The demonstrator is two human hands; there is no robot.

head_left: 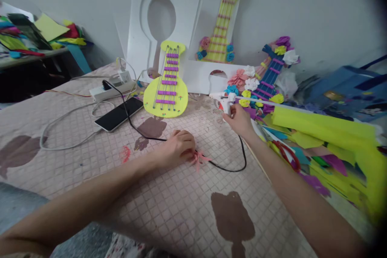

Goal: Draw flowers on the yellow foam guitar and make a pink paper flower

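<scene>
Low over the tablecloth, my left hand is closed, its fingers curled down on a small piece of fringed pink paper. A black cord runs beneath that hand and loops round toward the right. My right hand is wrapped round a white glue gun, at the edge of the craft pieces. Part of the glue gun is hidden by my fingers. Behind my left hand, a yellow paper lute shape with purple bars and strings leans upright.
A phone and a white power strip with cables lie at left. White foam board and a decorated yellow neck lean on the wall. Blue flowered instrument, red-handled scissors and yellow paper crowd the right.
</scene>
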